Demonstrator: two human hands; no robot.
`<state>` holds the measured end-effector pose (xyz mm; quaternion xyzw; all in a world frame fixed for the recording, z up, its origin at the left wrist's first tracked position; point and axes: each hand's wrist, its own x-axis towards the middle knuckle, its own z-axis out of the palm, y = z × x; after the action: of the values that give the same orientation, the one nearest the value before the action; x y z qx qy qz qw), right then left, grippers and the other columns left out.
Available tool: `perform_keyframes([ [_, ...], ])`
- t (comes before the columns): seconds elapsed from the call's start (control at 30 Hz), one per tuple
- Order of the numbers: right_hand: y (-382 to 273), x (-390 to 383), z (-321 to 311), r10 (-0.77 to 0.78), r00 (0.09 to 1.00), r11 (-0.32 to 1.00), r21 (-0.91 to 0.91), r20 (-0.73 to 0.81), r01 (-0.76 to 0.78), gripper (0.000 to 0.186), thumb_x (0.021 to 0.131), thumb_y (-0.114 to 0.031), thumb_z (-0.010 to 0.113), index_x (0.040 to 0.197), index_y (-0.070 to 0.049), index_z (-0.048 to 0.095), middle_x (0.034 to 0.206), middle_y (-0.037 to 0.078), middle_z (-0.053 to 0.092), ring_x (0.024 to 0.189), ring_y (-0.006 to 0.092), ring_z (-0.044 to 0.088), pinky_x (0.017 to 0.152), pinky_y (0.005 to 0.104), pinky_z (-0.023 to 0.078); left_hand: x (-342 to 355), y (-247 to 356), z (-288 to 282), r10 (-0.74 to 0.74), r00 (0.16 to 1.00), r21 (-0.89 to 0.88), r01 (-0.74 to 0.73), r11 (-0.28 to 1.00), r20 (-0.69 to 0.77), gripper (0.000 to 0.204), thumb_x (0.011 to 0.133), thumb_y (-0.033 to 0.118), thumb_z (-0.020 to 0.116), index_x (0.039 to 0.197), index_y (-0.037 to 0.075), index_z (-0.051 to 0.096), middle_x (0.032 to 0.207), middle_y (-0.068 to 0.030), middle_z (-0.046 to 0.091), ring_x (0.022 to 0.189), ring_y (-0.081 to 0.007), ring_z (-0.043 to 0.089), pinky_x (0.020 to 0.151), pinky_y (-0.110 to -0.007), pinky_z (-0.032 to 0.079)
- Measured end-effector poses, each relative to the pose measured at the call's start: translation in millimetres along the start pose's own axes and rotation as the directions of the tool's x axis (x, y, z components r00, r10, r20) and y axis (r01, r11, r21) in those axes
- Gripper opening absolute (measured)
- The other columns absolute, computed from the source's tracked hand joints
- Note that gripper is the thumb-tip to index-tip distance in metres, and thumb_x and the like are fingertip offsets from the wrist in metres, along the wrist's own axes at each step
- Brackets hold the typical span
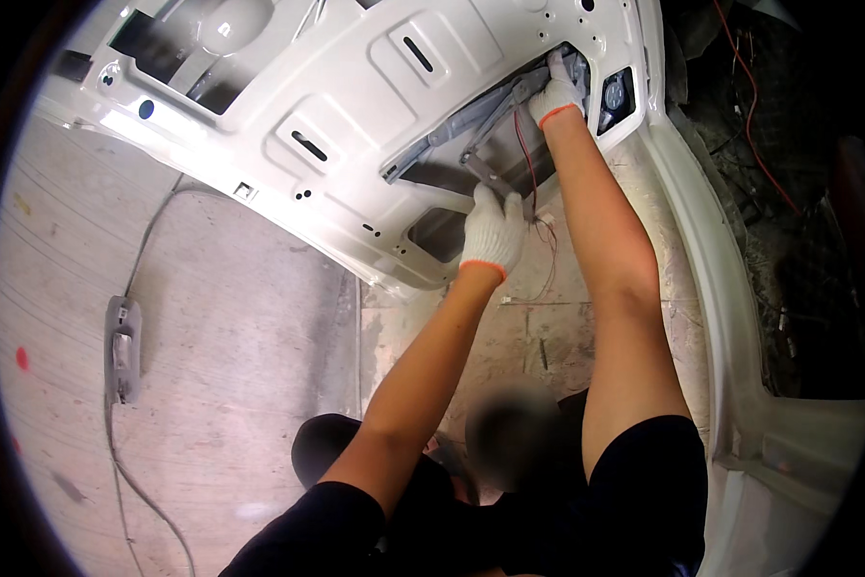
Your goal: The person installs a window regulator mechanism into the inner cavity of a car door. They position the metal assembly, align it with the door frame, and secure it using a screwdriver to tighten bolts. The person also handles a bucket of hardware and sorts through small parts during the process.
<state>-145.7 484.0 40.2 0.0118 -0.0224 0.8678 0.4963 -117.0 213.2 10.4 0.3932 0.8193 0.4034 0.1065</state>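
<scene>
A white-painted vehicle door shell (355,106) stands in front of me, with a large opening in its inner panel. Inside that opening is a grey metal window regulator (495,123) with crossed arms and a rail. My left hand (495,229), in a white knit glove with an orange cuff, grips the lower end of one regulator arm, just below the opening. My right hand (557,94), gloved alike, reaches into the upper right of the opening and holds the regulator there; most of its fingertips are hidden. Red and dark wires (526,144) hang down between the two hands.
A white door frame (687,212) curves along the right, beside a dark interior with a red cable (752,125). On the pale floor at left lies a grey power strip (123,351) with its cord. Thin loose wires (550,252) hang below the door's edge.
</scene>
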Motion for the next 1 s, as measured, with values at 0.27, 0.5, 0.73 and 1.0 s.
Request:
perform_keyframes([
  [0.27, -7.5, 33.1, -23.3, 0.043, 0.997, 0.999, 0.007, 0.060, -0.044, 0.033, 0.101, -0.031, 0.065, 0.128, -0.012, 0.064, 0.126, 0.003, 0.068, 0.113, 0.0227, 0.063, 0.104, 0.0422, 0.051, 33.0, 40.1, 19.4, -0.159, 0.987, -0.892, 0.089, 0.444, 0.019, 0.032, 0.102, 0.017, 0.058, 0.129, 0.008, 0.044, 0.118, -0.0083, 0.058, 0.096, -0.0211, 0.064, 0.078, -0.038, 0.059],
  [0.5, -28.4, 45.1, -31.0, 0.002, 0.987, 0.977, -0.212, 0.161, 0.033, 0.043, 0.098, -0.038, 0.067, 0.130, -0.010, 0.061, 0.134, 0.008, 0.064, 0.122, 0.0276, 0.058, 0.109, 0.0509, 0.044, 26.1, 60.0, -1.2, -0.050, 0.993, -0.987, -0.095, 0.130, -0.102, 0.075, 0.090, 0.012, 0.076, 0.146, 0.021, 0.028, 0.127, -0.0146, 0.054, 0.110, -0.0341, 0.059, 0.092, -0.052, 0.055],
  [0.73, -0.1, -46.5, -9.1, 0.147, 0.985, 0.982, -0.137, 0.094, -0.133, 0.039, 0.097, -0.020, 0.070, 0.132, -0.005, 0.058, 0.130, 0.008, 0.062, 0.124, 0.0255, 0.055, 0.110, 0.0492, 0.043, 31.9, 49.5, -14.0, -0.193, 0.981, -0.999, -0.033, 0.016, -0.036, 0.053, 0.101, 0.035, 0.065, 0.143, 0.016, 0.038, 0.139, -0.0150, 0.050, 0.120, -0.0395, 0.054, 0.095, -0.057, 0.053],
  [1.0, -14.2, -57.1, -7.9, 0.100, 0.950, 0.962, -0.274, 0.295, -0.017, 0.020, 0.102, -0.020, 0.065, 0.115, -0.006, 0.069, 0.100, -0.001, 0.066, 0.092, 0.0103, 0.058, 0.084, 0.0268, 0.049, 52.4, 23.1, -3.2, -0.034, 0.998, -0.996, -0.061, -0.071, -0.058, 0.053, 0.101, 0.036, 0.065, 0.137, 0.010, 0.037, 0.140, -0.0211, 0.046, 0.120, -0.0478, 0.055, 0.098, -0.062, 0.053],
])
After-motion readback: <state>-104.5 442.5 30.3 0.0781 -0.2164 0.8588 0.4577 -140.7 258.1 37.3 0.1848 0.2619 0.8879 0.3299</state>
